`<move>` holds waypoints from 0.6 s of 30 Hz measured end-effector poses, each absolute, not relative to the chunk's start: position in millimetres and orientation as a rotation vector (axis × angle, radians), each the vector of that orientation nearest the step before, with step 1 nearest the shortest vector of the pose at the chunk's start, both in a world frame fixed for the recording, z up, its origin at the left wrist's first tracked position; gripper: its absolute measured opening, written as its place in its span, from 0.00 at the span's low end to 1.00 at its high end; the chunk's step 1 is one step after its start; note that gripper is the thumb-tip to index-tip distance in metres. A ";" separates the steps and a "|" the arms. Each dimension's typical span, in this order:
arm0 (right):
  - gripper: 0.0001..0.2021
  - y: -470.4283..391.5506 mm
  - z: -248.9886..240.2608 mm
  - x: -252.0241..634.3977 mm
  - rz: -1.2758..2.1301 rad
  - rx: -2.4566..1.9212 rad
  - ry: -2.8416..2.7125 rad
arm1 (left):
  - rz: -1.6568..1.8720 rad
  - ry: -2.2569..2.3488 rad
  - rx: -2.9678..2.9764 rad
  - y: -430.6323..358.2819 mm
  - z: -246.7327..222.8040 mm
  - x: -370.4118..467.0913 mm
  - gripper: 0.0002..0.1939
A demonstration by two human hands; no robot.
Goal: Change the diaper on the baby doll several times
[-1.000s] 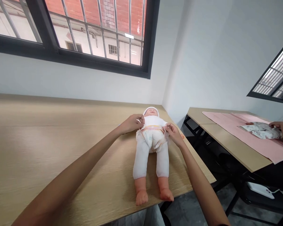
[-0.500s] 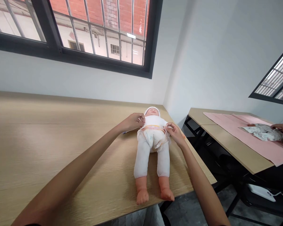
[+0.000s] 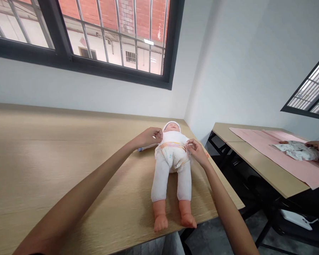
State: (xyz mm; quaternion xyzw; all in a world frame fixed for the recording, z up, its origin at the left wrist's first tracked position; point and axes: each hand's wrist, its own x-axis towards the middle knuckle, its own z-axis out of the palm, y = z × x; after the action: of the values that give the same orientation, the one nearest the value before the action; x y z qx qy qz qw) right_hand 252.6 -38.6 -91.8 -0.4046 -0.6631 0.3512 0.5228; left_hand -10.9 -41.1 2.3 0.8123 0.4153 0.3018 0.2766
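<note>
A baby doll (image 3: 159, 180) with a white cloth body and cap lies on its back on the wooden table, its bare feet toward me. Around its hips is a white diaper (image 3: 174, 154) with a coloured waistband. My left hand (image 3: 150, 136) is closed at the left end of the waistband, beside the doll's chest, and its curled fingers partly hide what they pinch. At the right end, my right hand (image 3: 196, 148) pinches the diaper's edge between thumb and fingers. The doll's arm on the left reaches out from under my left hand.
The table's (image 3: 69, 170) right edge runs close beside the doll. Across a gap stands another table with a pink mat (image 3: 276, 148), where another person's hand (image 3: 315, 144) touches a patterned baby garment (image 3: 299, 150). A barred window (image 3: 117, 42) is in the wall behind.
My right hand has shifted very slightly left at the diaper's edge. A little more of the doll's arm shows under my left hand. The doll lies as before.
</note>
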 end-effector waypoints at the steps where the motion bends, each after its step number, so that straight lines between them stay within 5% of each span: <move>1: 0.14 -38.4 -92.0 252.6 0.838 -0.975 -1.591 | 0.810 1.124 2.188 -40.8 2.9 -11.5 0.02; 18: 0.13 -37.9 -92.5 252.2 0.791 -0.974 -1.601 | 0.715 1.281 2.210 -31.0 8.7 -30.8 0.04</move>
State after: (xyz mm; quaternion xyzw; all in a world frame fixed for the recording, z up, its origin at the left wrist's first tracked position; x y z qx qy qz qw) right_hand 252.2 -37.9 -92.5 -0.4071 -0.6694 0.3308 0.5261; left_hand -30.8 -31.0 8.7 0.8083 0.4687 0.2614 0.2421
